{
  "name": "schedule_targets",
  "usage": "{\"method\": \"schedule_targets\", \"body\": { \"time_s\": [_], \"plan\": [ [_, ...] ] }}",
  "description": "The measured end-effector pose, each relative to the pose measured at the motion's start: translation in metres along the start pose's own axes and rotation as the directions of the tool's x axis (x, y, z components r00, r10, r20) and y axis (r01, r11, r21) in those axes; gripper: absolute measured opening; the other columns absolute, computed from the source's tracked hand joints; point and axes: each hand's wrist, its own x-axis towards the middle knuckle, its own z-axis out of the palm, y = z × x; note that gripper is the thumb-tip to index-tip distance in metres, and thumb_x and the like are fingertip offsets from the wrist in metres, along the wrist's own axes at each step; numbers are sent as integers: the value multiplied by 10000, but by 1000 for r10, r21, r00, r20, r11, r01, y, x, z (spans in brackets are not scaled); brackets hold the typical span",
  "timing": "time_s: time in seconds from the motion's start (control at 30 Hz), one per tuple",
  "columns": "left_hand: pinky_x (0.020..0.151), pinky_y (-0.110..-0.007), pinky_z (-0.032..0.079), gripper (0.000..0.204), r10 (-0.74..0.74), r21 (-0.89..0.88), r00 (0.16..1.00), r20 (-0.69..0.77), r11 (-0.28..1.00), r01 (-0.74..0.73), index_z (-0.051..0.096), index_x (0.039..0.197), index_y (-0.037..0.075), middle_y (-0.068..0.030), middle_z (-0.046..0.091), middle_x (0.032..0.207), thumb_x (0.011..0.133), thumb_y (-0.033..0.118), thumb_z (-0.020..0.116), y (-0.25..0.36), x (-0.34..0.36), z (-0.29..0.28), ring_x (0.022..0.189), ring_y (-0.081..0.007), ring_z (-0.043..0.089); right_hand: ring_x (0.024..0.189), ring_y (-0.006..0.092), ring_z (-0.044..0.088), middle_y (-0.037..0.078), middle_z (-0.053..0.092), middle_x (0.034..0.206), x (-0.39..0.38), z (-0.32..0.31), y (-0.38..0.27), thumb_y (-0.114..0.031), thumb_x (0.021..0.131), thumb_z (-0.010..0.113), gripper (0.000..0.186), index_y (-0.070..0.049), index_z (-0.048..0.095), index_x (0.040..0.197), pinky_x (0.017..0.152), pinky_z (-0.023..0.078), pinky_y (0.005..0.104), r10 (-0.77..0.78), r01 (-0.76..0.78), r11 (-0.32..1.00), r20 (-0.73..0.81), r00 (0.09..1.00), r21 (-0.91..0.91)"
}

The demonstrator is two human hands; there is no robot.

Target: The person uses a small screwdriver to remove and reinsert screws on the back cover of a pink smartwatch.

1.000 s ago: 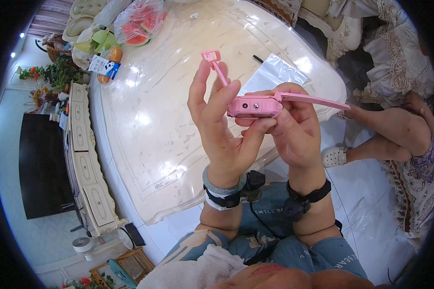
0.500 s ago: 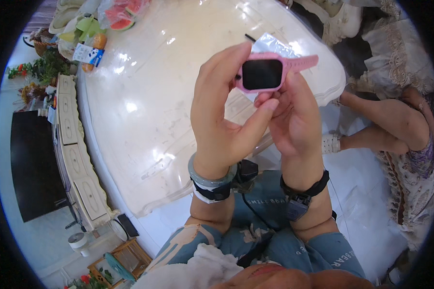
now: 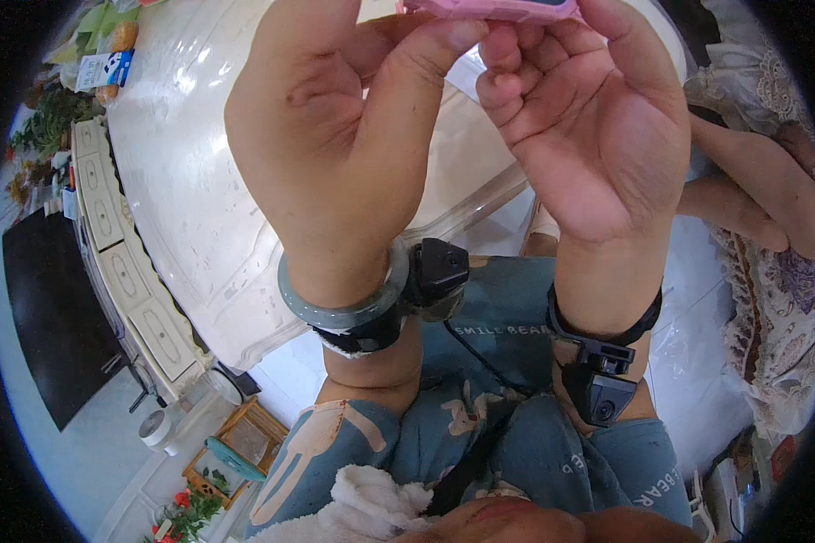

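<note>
A pink smartwatch (image 3: 480, 9) is at the top edge, largely out of frame, with part of its dark screen showing. My left hand (image 3: 335, 145) grips it, thumb stretched up against its lower side. My right hand (image 3: 589, 127) holds it too, palm turned toward me and fingers curled beneath the watch. Both wrists carry black strapped devices (image 3: 598, 394), and a pale green bangle (image 3: 335, 310) circles my left wrist. My hands are above the cream table (image 3: 172, 163), whose middle they partly cover.
A person's bare leg (image 3: 752, 181) is at the right beside lace-covered seating (image 3: 752, 100). At the left stand a cream drawer cabinet (image 3: 140, 299), a black screen (image 3: 45, 317) and plants (image 3: 41, 127). Bread and packages (image 3: 104, 68) lie at the table's far left. A wooden stand (image 3: 235, 430) is lower left.
Both hands have lifted the watch up to the top edge, mostly out of view, and look larger and closer. The watch first showed its side, then its screen face.
</note>
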Motion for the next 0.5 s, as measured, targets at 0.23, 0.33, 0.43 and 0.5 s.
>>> {"method": "schedule_targets", "body": {
  "time_s": [0.23,0.33,0.43,0.5],
  "plan": [
    [898,-306,500,651,-30,-24,1000,6,999,30,411,1324,-44,-183,529,1256,735,-116,677,1,-2,-3,1093,-230,576,871,159,613,81,645,1024,-1,2,1,-200,928,507,290,-7,568,1135,747,490,283,-23,23,1000,8,1000,-20],
    [892,-306,503,648,-44,-32,999,17,999,44,414,1318,-45,-181,532,1250,732,-115,680,3,-1,-1,1087,-230,579,867,157,612,81,645,1022,-1,3,-1,-193,925,511,286,-5,570,1133,743,488,281,-33,33,999,6,999,-27],
    [887,-305,506,645,-53,-34,998,16,998,53,417,1313,-45,-179,535,1244,730,-115,684,2,-2,-2,1080,-229,582,862,155,610,81,645,1019,-1,1,1,-186,921,515,282,-4,571,1130,739,487,279,-35,35,999,4,999,-34],
    [883,-304,508,643,-54,-35,998,15,998,55,419,1309,-45,-178,536,1239,728,-114,686,2,-1,-2,1076,-229,584,859,154,610,81,645,1017,-1,1,1,-182,919,518,280,-3,572,1128,737,486,278,-39,39,998,4,999,-39]
  ]
}}
